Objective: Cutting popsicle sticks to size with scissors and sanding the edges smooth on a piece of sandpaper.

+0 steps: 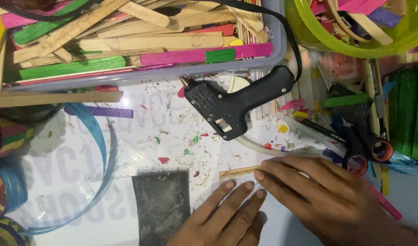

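- A thin plain wooden stick (238, 171) lies flat on the white bench (81, 182), low and right of centre, just below the black glue gun (231, 105); only its left end shows, the rest hidden under the right hand (323, 200).
- The stick looks light, stiff and easily snapped, judging by its slim section; it would slide readily on the smooth bench, so pressing it flat from above along its length seems the surest hold.
- The right hand rests palm down, fingers together and extended leftward, fingertips bearing on the stick; it pinches nothing.
- The left hand (222, 214) comes up from the lower edge, three fingers side by side and straight, tips pressed to the bench just below the stick's exposed end; whether they touch it cannot be told.
- A dark grey sheet (161, 205) lies just left of the left hand, a clear set square (127, 164) beside it.
- Behind, a tray of coloured craft sticks (127, 45) and a yellow-green bowl (354, 43); coloured shavings litter the bench.
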